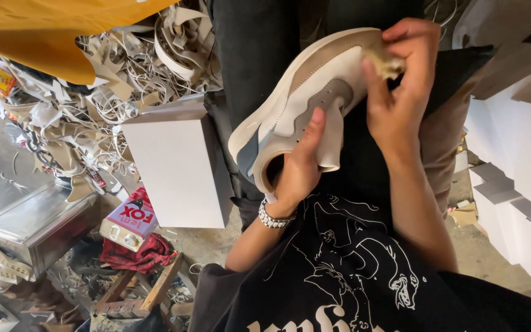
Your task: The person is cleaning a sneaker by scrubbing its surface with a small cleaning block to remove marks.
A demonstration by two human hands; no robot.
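Observation:
I hold a white and beige sneaker [314, 86] above my lap, sole turned to the left. My left hand [299, 166] grips it at the heel opening, thumb lying along the tongue. A metal watch band [273, 218] circles that wrist. My right hand [401, 80] pinches a small tan cloth or sponge [383, 61] and presses it against the toe end of the shoe. My black printed shirt [351, 270] fills the lower frame.
A white shoe box [176, 166] stands just left of my knee. Behind it lies a big heap of leather offcuts and strips [112, 80]. A metal box [32, 224], a small can [131, 218], a red rag [139, 255] and a wooden stool sit lower left. White boxes [517, 160] stack up on the right.

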